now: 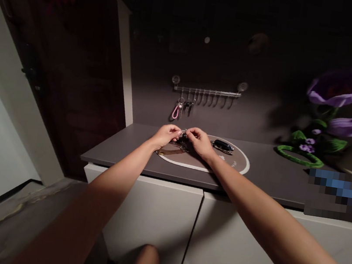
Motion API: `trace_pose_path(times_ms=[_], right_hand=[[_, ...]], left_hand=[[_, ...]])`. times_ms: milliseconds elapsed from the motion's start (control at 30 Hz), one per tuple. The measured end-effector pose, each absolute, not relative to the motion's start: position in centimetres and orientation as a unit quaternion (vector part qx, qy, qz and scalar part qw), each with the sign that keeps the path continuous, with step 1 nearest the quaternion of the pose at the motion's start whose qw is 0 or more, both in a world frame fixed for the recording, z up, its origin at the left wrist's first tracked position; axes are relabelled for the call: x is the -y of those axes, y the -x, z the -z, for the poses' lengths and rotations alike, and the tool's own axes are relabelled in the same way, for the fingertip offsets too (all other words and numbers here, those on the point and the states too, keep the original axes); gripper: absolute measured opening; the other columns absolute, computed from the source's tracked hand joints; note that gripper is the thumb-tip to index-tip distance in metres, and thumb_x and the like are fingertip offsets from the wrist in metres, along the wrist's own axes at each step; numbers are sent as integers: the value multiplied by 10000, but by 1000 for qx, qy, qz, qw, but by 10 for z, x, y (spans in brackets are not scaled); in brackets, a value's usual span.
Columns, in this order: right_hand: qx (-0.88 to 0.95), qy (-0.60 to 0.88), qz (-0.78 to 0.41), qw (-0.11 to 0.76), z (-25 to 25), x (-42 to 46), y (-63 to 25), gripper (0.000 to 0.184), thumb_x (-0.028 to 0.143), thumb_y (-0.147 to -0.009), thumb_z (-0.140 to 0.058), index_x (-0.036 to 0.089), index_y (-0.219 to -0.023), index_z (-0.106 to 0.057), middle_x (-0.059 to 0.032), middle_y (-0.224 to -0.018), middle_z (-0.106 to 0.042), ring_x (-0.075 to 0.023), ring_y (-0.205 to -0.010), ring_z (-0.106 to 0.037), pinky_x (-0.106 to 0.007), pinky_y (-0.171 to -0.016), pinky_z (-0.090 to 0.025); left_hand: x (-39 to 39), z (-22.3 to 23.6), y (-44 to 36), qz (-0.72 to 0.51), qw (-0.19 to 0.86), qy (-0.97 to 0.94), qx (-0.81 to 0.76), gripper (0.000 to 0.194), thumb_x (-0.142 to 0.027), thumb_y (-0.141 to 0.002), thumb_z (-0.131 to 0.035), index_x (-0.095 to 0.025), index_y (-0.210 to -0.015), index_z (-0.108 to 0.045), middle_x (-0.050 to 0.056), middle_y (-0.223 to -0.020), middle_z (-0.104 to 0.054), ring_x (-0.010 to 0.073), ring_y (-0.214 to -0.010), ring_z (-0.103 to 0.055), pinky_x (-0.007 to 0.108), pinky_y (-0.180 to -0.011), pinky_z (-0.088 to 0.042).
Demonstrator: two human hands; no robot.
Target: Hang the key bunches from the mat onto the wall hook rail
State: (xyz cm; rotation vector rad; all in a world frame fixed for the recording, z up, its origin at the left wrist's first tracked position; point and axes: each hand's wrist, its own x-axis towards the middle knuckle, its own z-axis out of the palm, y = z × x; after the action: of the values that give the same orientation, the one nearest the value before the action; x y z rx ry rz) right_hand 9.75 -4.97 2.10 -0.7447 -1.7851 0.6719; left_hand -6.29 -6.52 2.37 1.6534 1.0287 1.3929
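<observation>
My left hand (168,136) and my right hand (199,141) meet fingertip to fingertip just above an oval brown mat (198,162) with a white border. Both pinch a small key ring (183,134), with dark keys below it partly hidden by my fingers. A brown strap (170,152) with a metal clasp lies on the mat beneath my left hand. Right of my right hand rests a black, rounded oblong object (223,145), perhaps a car key, on something patterned.
A clear hook rail (208,92) on the back wall holds several keys and a pink loop (175,111) at its left end. Purple flowers (343,88) with a green ring base stand on the grey counter (271,177) at right. White cabinet doors (153,217) are below.
</observation>
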Motion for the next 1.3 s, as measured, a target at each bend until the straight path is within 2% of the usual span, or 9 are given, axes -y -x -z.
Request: trace_pose_path(times_ms=[133, 333, 467, 667, 867, 1033, 1300], right_hand=[[741, 308, -281, 527, -17, 43, -100, 303, 445, -732, -511, 151, -788, -552, -5, -717, -555, -105, -666, -481, -242, -675, -409], [696, 305, -326, 562, -18, 33, -103, 282, 441, -713, -528, 167, -773, -508, 11, -713, -512, -95, -661, -484, -251, -675, -448], [637, 319, -367, 599, -33, 26, -103, 246, 406, -694, -541, 171, -742, -486, 17, -731, -493, -85, -659, -486, -253, -654, -474], [566, 343, -385, 643, -70, 3, -103, 164, 322, -729, -517, 168, -749, -463, 21, -710, -483, -69, -605, -479, -232, -579, -489], [523, 364, -385, 667, -99, -19, -97, 56, 209, -776, -458, 165, -742, -446, 21, -669, -470, -59, -548, -483, -210, -533, -485], [505, 386, -382, 670, -112, -38, -90, 70, 189, -791, -435, 164, -729, -456, 23, -635, -485, -59, -505, -487, -227, -537, -494], [482, 411, -357, 686, -120, -60, -77, 100, 192, -744, -510, 145, -657, -520, -1, -614, -530, -72, -485, -500, -263, -544, -506]], left_hand=[[66, -22, 63, -517, 250, -694, -433, 183, -291, -749, -557, -115, -788, -586, -18, -642, -551, 76, -566, -473, 206, -567, -379], [65, -21, 66, -490, 51, -727, -478, 186, -277, -794, -484, -144, -781, -614, 37, -775, -620, 135, -723, -534, 247, -692, -397], [67, -20, 66, -434, -35, -751, -497, 239, -290, -833, -425, -169, -788, -626, 54, -804, -625, 159, -776, -542, 265, -718, -390], [72, -21, 62, -360, -84, -779, -507, 287, -298, -857, -375, -175, -797, -627, 59, -802, -620, 160, -764, -542, 259, -681, -375], [73, -20, 60, -334, -89, -787, -511, 278, -287, -848, -383, -176, -789, -631, 66, -811, -635, 163, -756, -554, 259, -663, -368], [70, -19, 59, -315, -95, -791, -516, 297, -292, -851, -373, -179, -806, -645, 70, -823, -646, 163, -762, -564, 258, -663, -367], [67, -20, 59, -308, -106, -791, -518, 310, -310, -850, -366, -195, -793, -648, 71, -816, -653, 179, -746, -572, 273, -638, -363]])
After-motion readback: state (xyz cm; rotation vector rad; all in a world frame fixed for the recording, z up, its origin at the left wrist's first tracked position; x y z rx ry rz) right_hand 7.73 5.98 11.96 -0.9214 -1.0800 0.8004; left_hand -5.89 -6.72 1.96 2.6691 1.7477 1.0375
